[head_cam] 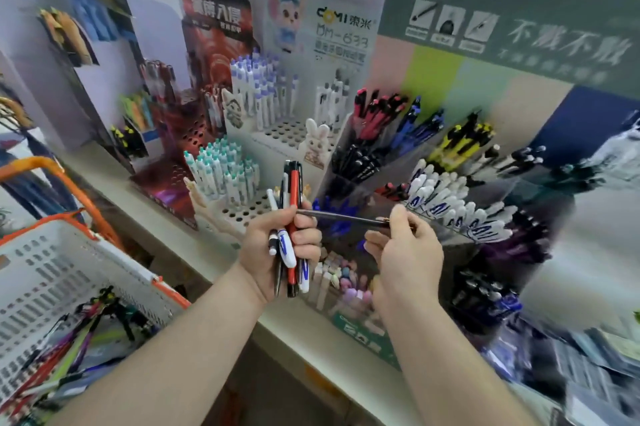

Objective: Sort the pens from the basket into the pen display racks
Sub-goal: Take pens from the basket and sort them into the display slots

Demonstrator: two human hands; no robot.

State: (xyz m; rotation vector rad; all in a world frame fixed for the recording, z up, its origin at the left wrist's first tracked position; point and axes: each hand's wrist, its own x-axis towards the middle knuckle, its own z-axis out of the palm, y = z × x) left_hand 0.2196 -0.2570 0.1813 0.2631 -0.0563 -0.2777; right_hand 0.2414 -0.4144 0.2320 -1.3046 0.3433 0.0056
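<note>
Crosswise, a dark pen (pixel 341 217) spans from left hand (pixel 277 252) to right hand (pixel 405 249).

"DOMI", "DM-673" on white rack header card (pixel 341 23)

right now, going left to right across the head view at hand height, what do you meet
basket → left hand gripping a bundle of pens → dark pen → right hand pinching it → white-capped pens

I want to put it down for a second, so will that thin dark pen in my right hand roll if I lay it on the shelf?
Probably. The dark pen looks slim, round and straight, so it could roll off the shelf edge. It seems stiff and light: the right hand pinches it level by one end.
</note>
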